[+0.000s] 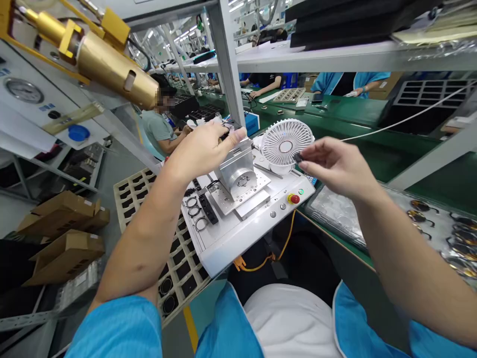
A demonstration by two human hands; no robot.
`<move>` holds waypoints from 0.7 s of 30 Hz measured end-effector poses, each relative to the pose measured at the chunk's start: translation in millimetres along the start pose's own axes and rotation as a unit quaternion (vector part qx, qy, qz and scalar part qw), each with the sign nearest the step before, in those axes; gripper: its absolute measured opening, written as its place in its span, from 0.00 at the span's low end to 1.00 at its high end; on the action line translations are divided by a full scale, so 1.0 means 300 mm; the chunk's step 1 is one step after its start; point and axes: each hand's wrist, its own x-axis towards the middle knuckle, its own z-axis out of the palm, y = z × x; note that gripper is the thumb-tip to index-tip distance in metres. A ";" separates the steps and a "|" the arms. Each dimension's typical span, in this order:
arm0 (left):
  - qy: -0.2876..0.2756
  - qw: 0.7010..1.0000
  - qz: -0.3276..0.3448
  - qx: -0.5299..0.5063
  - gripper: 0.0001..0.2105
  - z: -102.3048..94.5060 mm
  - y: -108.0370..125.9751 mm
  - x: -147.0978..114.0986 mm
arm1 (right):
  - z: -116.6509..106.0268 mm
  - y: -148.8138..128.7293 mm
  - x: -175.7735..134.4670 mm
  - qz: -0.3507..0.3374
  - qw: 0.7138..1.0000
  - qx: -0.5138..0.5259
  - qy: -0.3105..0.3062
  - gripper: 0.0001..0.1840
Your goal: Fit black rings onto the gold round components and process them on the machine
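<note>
My left hand (212,146) is above the silver metal fixture block (238,169), its thumb stretched over the top and its fingers curled behind. Something dark shows between thumb and fingers, mostly hidden. Level with the white fan (286,144), my right hand (331,164) pinches a small black piece (297,157) between thumb and fingertips. The fixture sits on a metal plate on a white machine base (231,238). Thin black rings (201,223) and a black strip-shaped holder (207,209) lie left of it.
A red emergency-stop button (294,199) is on the base's front. Left of it lies a beige tray (182,293) of dark compartments. A gold cylinder (115,67) hangs upper left. Round parts (464,236) lie on the right. Co-workers sit across the green bench (335,117).
</note>
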 end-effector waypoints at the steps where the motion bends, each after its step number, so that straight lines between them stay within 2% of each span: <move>1: 0.027 1.000 0.002 -0.014 0.27 0.023 -0.006 -0.004 | -0.010 0.036 -0.049 0.036 0.999 -0.007 0.004 0.19; 4: 0.104 0.994 -0.012 -0.022 0.29 0.110 -0.026 -0.011 | -0.017 0.131 -0.167 0.132 0.991 -0.033 0.021 0.20; 7: 0.131 0.991 -0.014 -0.003 0.32 0.159 -0.037 -0.020 | -0.009 0.203 -0.242 0.193 0.980 -0.056 0.010 0.20; 9: 0.126 0.992 -0.012 0.010 0.35 0.145 -0.034 -0.022 | -0.001 0.241 -0.272 0.222 0.969 -0.101 -0.026 0.24; 11: 0.099 0.995 -0.023 0.021 0.35 0.101 -0.017 -0.024 | 0.012 0.275 -0.293 0.238 0.954 -0.162 -0.087 0.32; 14: 0.075 0.995 -0.041 0.042 0.33 0.029 0.031 -0.060 | 0.047 0.318 -0.324 0.229 0.927 -0.230 -0.189 0.42; 17: 0.139 0.990 -0.002 0.037 0.28 0.025 0.085 -0.183 | 0.092 0.350 -0.362 0.206 0.911 -0.274 -0.229 0.46; 19: 0.185 0.982 0.038 0.006 0.23 0.077 0.107 -0.309 | 0.113 0.367 -0.381 0.198 0.909 -0.288 -0.225 0.48; 21: 0.176 0.981 0.042 -0.070 0.18 0.165 0.114 -0.445 | 0.118 0.383 -0.383 0.198 0.915 -0.281 -0.213 0.49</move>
